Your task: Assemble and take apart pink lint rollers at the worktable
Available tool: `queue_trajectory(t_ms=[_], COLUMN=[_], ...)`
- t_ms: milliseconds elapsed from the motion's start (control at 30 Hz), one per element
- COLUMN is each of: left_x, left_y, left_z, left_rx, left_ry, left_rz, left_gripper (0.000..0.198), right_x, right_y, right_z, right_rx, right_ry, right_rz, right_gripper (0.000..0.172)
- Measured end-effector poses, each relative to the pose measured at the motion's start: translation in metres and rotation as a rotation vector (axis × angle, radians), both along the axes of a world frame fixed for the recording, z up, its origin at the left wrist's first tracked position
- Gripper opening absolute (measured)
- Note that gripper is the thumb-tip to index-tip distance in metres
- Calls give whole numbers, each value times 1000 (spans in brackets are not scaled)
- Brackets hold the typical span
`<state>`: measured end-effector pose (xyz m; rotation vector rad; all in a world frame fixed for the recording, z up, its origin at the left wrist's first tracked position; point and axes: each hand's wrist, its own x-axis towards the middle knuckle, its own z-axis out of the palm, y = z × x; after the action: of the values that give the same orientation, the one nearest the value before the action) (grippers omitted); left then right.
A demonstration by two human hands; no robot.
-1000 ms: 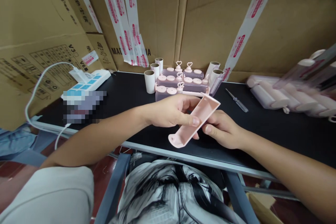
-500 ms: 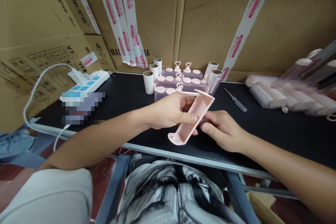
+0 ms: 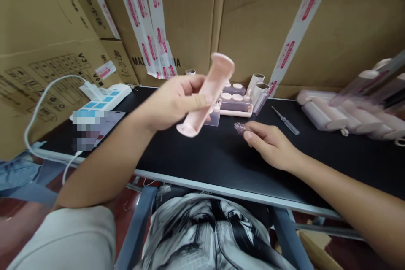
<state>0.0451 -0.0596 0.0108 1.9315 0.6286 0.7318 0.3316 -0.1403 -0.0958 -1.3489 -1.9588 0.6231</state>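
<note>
Black-topped, metal-edged desk (image 3: 190, 160). Tilted above it: pale-pink plastic trough with rounded ends (image 3: 215, 80), left hand (image 3: 174, 101) fingers clamped mid-length. I'd grip lightly, no flexing. Right hand (image 3: 275, 145) fingers pinch a small translucent purplish piece (image 3: 239, 127); best held clear of the trough.

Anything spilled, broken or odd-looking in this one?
A pixelated patch hides part of the flat lilac object beside the power strip: likely image masking, not damage. Otherwise nothing stands out: no spill shows, and the pink trough in the left hand shows no break.
</note>
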Motion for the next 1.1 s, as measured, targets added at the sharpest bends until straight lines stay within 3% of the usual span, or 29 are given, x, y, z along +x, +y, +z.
queue_trajectory(t_ms=[67,167,233,367,500,567,667,833,1100], left_x=[-14,-26,-32,-59,-84,-77,-40,20,34], left_y=[20,44,54,72,82,76,53,16,10], left_z=[6,8,9,15,23,21,7,-27,-47], left_rx=[175,308,344,274,281,280,311,745,960], left_ry=[121,350,539,904,1023,1014,928,907,1061], left_rz=[144,280,269,97,163,86,-58,24,20], left_gripper=[42,37,31,26,25,23,19,9,12], right_x=[2,6,7,7,5,5,5,5,-1], right_y=[3,7,8,6,4,5,6,6,2], right_z=[-5,-11,-12,-10,-8,-7,-7,-6,-1], right_rx=[-51,-89,-87,-66,-59,-63,-42,-29,-34], right_ry=[36,100,102,76,91,103,135,187,163], right_rz=[-43,-82,-90,-92,-87,-95,-114,-127,-113], right_gripper=[37,32,32,35,37,38,37,35,37])
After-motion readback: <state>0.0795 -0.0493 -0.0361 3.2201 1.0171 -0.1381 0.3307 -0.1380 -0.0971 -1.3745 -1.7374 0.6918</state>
